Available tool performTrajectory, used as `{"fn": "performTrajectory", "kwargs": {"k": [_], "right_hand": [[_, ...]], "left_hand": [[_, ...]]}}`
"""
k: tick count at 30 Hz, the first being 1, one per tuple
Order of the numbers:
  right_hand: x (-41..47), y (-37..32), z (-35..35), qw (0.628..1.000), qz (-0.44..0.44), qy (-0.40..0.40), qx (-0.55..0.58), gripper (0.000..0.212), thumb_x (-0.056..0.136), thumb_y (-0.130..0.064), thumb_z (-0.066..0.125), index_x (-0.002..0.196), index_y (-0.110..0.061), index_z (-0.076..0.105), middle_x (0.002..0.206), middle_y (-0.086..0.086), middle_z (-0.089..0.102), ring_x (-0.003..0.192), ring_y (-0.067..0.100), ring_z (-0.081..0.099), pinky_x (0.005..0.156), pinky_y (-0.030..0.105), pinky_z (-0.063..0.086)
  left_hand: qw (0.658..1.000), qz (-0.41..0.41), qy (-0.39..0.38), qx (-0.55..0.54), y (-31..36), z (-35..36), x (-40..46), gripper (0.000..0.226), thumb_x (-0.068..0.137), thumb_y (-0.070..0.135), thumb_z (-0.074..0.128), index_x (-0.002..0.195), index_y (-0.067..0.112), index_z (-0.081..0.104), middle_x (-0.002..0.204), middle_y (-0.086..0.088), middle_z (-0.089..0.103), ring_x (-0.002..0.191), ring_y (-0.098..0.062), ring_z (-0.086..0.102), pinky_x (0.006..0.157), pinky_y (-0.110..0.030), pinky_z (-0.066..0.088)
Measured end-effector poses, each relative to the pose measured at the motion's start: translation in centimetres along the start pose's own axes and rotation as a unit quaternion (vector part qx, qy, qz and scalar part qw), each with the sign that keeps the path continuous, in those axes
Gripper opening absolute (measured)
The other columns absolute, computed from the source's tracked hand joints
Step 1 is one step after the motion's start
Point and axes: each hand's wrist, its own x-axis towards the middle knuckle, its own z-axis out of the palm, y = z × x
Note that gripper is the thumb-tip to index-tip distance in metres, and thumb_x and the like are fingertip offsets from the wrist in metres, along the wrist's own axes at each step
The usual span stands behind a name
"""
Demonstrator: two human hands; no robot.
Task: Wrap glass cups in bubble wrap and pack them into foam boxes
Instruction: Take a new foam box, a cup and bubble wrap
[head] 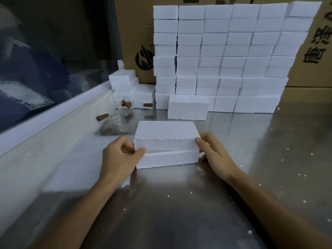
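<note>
1. Foam boxes stack [222, 56]: big wall of white blocks at back of steel table [179, 203], w/ printed cardboard cartons [309, 51] behind.
2. Bubble wrap sheet [86, 169] lies flat on table's left side, under left forearm.
3. Foam box [167, 144] at centre, near front edge of stack but apart; lid sits on base w/ a thin gap showing (not fully seated).
4. Single foam block [187, 109] just behind it.
5. Left hand [120, 157] clamps box's left end, thumb on front; right hand [213, 151] clamps right end.
6. Glass cups [115, 115] w/ brown wooden handles stand far left, by smaller foam pile [125, 81].
</note>
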Motion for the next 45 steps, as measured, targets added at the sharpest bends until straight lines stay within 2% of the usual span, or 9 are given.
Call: {"fn": "performTrajectory", "kwargs": {"k": [4,7,12,16,17,20,24,31,45], "right_hand": [[0.0,0.0,0.5,0.998,-0.023,0.061,0.023,0.013,0.100,-0.031,0.057,0.090,-0.023,0.059,0.074,-0.014,0.063,0.060,0.007,0.056,0.056,0.017,0.045],[-0.1,-0.1,0.6,0.997,-0.013,0.067,0.039,0.014,0.100,-0.032,0.056,0.092,-0.020,0.057,0.065,-0.001,0.063,0.054,0.014,0.055,0.049,0.022,0.044],[0.0,-0.4,1.0,0.996,0.015,0.085,0.031,0.016,0.101,-0.032,0.052,0.103,-0.018,0.060,0.046,-0.005,0.053,0.039,0.015,0.048,0.039,0.023,0.039],[0.0,-1.0,1.5,0.999,0.012,0.046,0.000,0.021,0.100,-0.036,0.053,0.105,-0.030,0.073,0.074,0.013,0.073,0.059,0.038,0.063,0.055,0.040,0.054],[-0.1,-1.0,1.6,0.999,0.007,0.034,-0.015,0.022,0.099,-0.038,0.053,0.099,-0.033,0.075,0.076,0.013,0.073,0.060,0.037,0.062,0.057,0.035,0.054],[0.0,-1.1,1.7,0.998,0.012,0.041,-0.055,0.027,0.097,-0.039,0.055,0.077,-0.038,0.074,0.058,0.005,0.062,0.048,0.017,0.049,0.047,0.015,0.039],[0.2,-1.0,1.9,0.990,0.047,0.058,-0.119,0.051,0.095,-0.036,0.058,0.045,-0.027,0.051,0.042,-0.009,0.036,0.038,0.009,0.034,0.040,0.012,0.027],[0.5,-0.7,1.8,0.988,0.070,0.062,-0.120,0.028,0.092,-0.039,0.060,0.070,-0.025,0.073,0.045,-0.008,0.051,0.039,0.005,0.044,0.041,0.010,0.034],[0.6,-0.8,2.0,0.978,0.088,0.135,-0.129,0.029,0.088,-0.027,0.063,0.063,-0.017,0.072,0.052,-0.004,0.066,0.041,0.001,0.054,0.041,0.009,0.037]], "left_hand": [[1.000,0.007,-0.012,-0.013,0.0,-0.1,-0.2,0.027,0.075,0.021,0.083,0.069,0.014,0.059,0.067,0.004,0.064,0.066,-0.007,0.061,0.063,-0.019,0.048],[1.000,0.013,-0.015,-0.005,0.2,0.1,-0.3,0.026,0.075,0.021,0.083,0.070,0.014,0.058,0.066,0.003,0.063,0.066,-0.005,0.060,0.060,-0.018,0.046],[1.000,0.000,-0.030,-0.006,0.1,-0.2,0.1,0.019,0.079,0.023,0.081,0.073,0.020,0.062,0.066,0.004,0.063,0.059,0.002,0.057,0.053,-0.008,0.045],[0.999,-0.026,-0.045,-0.011,0.1,-0.4,0.5,0.010,0.084,0.026,0.075,0.087,0.027,0.066,0.073,0.006,0.066,0.067,-0.006,0.060,0.059,-0.012,0.044],[0.998,-0.029,-0.059,-0.002,0.1,-0.4,0.6,0.008,0.084,0.026,0.074,0.089,0.026,0.067,0.075,-0.001,0.067,0.068,-0.009,0.059,0.062,-0.018,0.045],[0.995,-0.006,-0.087,0.054,-0.1,-0.2,0.3,0.011,0.086,0.029,0.070,0.087,0.019,0.073,0.084,-0.010,0.067,0.074,-0.016,0.060,0.065,-0.021,0.045],[0.986,0.007,-0.080,0.148,-0.6,-0.2,0.3,0.031,0.087,0.041,0.065,0.080,0.012,0.072,0.086,0.001,0.061,0.073,-0.011,0.056,0.063,-0.022,0.044],[0.975,-0.003,-0.083,0.205,-0.5,-0.3,0.6,0.044,0.085,0.044,0.062,0.068,0.004,0.064,0.077,-0.004,0.057,0.066,-0.018,0.055,0.059,-0.033,0.045],[0.983,-0.047,-0.114,0.135,-0.7,-0.1,0.9,0.048,0.090,0.034,0.061,0.060,-0.002,0.053,0.080,0.001,0.050,0.067,-0.017,0.052,0.059,-0.028,0.034]]}}
